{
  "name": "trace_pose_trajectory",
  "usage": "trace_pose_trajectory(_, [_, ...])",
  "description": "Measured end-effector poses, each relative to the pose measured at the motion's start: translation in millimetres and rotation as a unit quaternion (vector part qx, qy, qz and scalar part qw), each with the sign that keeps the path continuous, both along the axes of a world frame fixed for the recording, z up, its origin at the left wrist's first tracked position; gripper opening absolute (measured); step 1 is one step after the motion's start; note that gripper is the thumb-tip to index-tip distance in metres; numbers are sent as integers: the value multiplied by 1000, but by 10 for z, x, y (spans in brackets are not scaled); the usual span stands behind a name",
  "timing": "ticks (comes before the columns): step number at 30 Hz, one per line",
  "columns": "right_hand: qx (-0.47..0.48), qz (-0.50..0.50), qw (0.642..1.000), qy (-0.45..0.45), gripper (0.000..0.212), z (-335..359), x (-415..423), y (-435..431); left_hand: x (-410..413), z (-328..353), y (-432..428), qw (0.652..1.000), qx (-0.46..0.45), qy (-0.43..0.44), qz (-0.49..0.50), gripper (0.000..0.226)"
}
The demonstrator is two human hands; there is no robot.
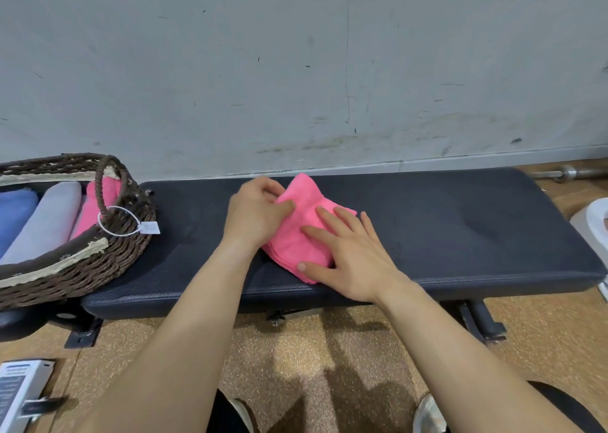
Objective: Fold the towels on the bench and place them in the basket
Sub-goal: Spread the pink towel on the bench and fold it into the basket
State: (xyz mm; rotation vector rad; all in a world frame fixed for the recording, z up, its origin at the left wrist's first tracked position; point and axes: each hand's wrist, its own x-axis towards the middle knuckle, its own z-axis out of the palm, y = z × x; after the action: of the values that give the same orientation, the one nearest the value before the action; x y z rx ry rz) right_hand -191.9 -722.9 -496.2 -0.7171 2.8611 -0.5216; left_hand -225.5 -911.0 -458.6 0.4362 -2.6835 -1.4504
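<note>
Black padded bench (460,228) along a scuffed grey wall (296,54). Mid-bench, a folded pink towel (297,235), far corner lifted in a peak. Left hand (253,215) at its left edge, fingers curled round the cloth, thumb laid on top. Right hand (348,255) flat across the near half, fingers straight and spread (thumb tip on the near edge). At the left end, a brown woven basket (98,268) with a white tag (149,227) looped on its handle. Inside, side by side: blue rolled towel (14,212), grey rolled towel (49,222), second pink towel (88,213) nearest the handle. Speckled tan floor (296,350) below.
</note>
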Motion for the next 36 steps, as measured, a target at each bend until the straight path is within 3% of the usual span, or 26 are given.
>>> trace_pose_trajectory(5, [13,43,997,60,68,42,67,-75,-19,4,-67,997,-39,60,-42,16])
trace_pose_trajectory(11, [7,50,998,33,71,9,70,-159,55,-7,118,983,-117,93,-102,18])
trace_pose_trajectory(14, [-40,44,998,37,53,54,28,-135,70,-46,174,975,-163,107,-102,16])
trace_pose_trajectory(16, [-75,1,994,83,34,104,-47,-55,69,-66,190,970,-192,115,-99,15])
trace_pose_trajectory(19, [-88,-89,983,136,30,93,-160,148,91,-77,225,960,-225,126,-109,15])
trace_pose_trajectory(24, [-23,-98,994,51,35,-29,-173,215,204,-58,344,950,-268,126,-98,17])
trace_pose_trajectory(29, [-37,-117,991,51,32,-83,-195,228,349,-60,485,926,-336,126,-120,20])
trace_pose_trajectory(33, [-129,-147,980,23,16,-102,-210,288,438,-105,518,916,-356,96,-159,23])
trace_pose_trajectory(36, [-202,-234,948,71,22,-26,-213,318,470,-156,494,907,-373,83,-176,27])
